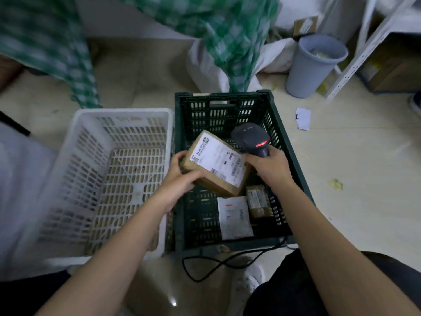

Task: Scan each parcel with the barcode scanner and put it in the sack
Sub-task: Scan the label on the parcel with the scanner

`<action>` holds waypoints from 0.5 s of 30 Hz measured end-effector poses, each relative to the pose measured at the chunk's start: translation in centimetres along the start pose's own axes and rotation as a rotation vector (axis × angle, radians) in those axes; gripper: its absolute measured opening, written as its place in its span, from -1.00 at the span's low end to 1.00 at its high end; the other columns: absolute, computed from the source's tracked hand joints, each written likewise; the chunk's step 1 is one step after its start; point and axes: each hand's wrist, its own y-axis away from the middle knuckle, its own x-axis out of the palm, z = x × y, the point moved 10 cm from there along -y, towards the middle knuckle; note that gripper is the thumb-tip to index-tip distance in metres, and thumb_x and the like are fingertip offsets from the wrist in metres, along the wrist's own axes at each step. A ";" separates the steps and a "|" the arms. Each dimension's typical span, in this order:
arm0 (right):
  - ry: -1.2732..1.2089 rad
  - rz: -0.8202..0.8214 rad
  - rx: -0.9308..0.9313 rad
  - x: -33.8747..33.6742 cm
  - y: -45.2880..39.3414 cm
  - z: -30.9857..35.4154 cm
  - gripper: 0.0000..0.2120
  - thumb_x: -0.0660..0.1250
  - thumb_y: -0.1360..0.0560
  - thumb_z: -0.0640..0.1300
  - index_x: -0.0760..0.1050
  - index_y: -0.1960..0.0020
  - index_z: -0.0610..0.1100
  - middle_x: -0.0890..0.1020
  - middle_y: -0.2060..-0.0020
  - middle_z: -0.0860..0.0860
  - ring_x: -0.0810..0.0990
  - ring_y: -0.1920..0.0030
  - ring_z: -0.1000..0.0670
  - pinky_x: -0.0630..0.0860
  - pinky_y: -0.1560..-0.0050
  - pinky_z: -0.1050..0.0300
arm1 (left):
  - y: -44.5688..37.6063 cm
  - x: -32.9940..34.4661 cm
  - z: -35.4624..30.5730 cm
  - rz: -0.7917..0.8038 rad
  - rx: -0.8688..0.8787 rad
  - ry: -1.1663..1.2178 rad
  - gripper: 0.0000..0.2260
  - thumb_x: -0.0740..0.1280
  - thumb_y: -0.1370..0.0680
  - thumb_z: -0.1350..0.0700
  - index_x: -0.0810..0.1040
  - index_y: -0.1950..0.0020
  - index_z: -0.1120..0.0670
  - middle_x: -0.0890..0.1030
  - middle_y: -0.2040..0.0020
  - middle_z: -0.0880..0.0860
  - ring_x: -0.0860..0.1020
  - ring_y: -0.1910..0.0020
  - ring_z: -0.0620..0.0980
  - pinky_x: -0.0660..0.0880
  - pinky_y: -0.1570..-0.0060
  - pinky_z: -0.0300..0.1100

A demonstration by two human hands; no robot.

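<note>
My left hand (180, 179) grips a brown cardboard parcel (216, 164) with a white shipping label, held tilted above the dark green crate (182, 137). My right hand (271, 166) holds the black barcode scanner (251, 139) by its handle, just right of the parcel; a red light shows on the scanner's back. Low in the crate lie a white flat parcel (234, 217) and a small brown box (258, 200). A green-and-white checked sack (230, 33) hangs across the top of the view, behind the crate.
A white slotted basket (118, 179) stands left of the green crate. The scanner's black cable (227, 263) loops on the floor by my white shoe (248, 283). A grey bin (312, 65), white metal shelving (355, 53) and paper scraps (303, 118) are at the right.
</note>
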 end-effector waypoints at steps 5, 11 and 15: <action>-0.099 0.116 -0.005 4.4 4.5 1.6 -0.82 0.54 -0.36 -0.20 0.54 0.20 -0.03 0.65 0.22 -0.02 0.62 0.14 -0.06 0.56 0.09 0.00 | 4.6 -5.2 -1.3 -0.052 0.032 0.088 -0.43 0.41 -0.47 0.24 0.29 -0.38 -0.10 0.46 -0.21 -0.05 0.51 -0.16 -0.04 0.49 -0.21 -0.04; -0.182 0.053 -0.044 7.7 8.1 3.5 -0.82 0.54 -0.33 -0.24 0.56 0.21 -0.06 0.67 0.22 -0.04 0.63 0.11 -0.08 0.57 -0.06 -0.17 | 9.0 -10.3 -1.0 -0.166 -0.027 -0.061 -0.44 0.37 -0.41 -0.26 0.31 -0.26 -0.01 0.50 -0.21 0.05 0.53 -0.11 0.00 0.45 -0.25 0.05; -0.292 0.065 -0.094 8.8 10.3 6.0 -0.83 0.52 -0.38 -0.25 0.57 0.14 -0.04 0.67 0.21 0.04 0.62 0.13 0.02 0.57 0.04 0.06 | 10.5 -13.3 -1.4 -0.257 -0.024 -0.047 -0.45 0.38 -0.46 -0.21 0.29 -0.33 -0.01 0.45 -0.35 0.14 0.58 -0.09 0.07 0.52 -0.19 0.10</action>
